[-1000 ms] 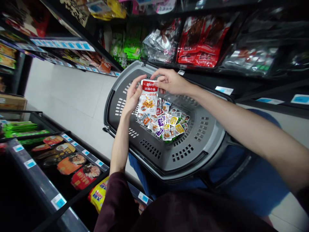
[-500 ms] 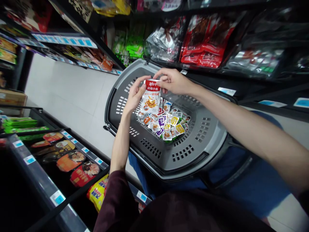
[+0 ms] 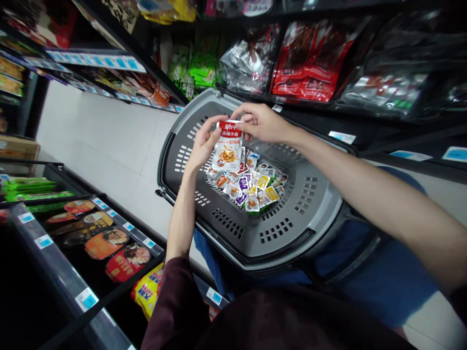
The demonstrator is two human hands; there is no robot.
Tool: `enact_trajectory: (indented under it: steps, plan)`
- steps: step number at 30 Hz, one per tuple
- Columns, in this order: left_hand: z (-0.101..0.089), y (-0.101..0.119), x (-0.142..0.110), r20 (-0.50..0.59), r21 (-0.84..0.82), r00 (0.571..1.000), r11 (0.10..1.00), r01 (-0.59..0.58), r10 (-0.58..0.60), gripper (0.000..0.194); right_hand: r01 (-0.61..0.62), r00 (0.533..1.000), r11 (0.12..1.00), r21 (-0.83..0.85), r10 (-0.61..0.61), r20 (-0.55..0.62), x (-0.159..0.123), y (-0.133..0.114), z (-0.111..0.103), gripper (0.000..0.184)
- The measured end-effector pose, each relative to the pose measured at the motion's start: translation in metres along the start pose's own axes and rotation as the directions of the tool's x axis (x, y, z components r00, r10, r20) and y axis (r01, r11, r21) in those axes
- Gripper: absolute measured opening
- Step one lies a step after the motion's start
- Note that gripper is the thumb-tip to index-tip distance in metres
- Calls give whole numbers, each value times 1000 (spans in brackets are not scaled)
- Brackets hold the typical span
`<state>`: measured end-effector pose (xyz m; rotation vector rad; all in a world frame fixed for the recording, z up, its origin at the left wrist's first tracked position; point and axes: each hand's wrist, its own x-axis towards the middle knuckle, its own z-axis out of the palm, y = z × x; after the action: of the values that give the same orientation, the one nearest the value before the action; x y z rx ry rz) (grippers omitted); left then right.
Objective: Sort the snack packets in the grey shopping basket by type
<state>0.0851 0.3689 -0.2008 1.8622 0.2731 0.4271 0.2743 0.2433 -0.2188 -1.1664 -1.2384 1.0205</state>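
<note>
A white snack packet (image 3: pixel 228 151) with a red top band and a picture of small fried fish hangs upright over the basket. My left hand (image 3: pixel 205 141) is closed on its upper left edge, thumb in front. At its upper right corner, my right hand (image 3: pixel 257 122) pinches it between thumb and fingers. Below is the grey shopping basket (image 3: pixel 310 214), with slotted walls. Several small snack packets (image 3: pixel 251 187) in white, purple, yellow and orange lie in a pile on its bottom, partly hidden by the held packet.
Behind the basket, a dark shelf holds red snack bags (image 3: pixel 306 63), silver bags (image 3: pixel 250 61) and green bags (image 3: pixel 199 63). At the left, a lower shelf carries bowl-shaped packs (image 3: pixel 107 243) and a yellow bag (image 3: pixel 149 291). Pale floor (image 3: pixel 105 131) runs between the shelves.
Compared with a second ago, both hands and the packet appear slightly farther right in view, along with a small shift of the background. The grip looks the same.
</note>
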Motion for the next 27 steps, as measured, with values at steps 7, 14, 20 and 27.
enact_trajectory:
  steps: [7, 14, 20, 27]
  plan:
    - [-1, -1, 0, 6, 35, 1000, 999, 2, -3, 51, 7, 1000, 1000, -12, -7, -17, 0, -1, 1, 28]
    - [1, 4, 0, 12, 62, 1000, 998, 4, -4, 54, 0, 1000, 1000, -7, 0, -5, -1, -1, 1, 28]
    - [1, 5, 1, 9, 69, 1000, 998, -12, 11, 52, -5, 1000, 1000, -9, 5, -19, -1, -7, 1, 31]
    - [0, 2, 1, 17, 45, 1000, 999, -19, 18, 47, -1, 1000, 1000, 16, 1, 2, 0, -5, 0, 29]
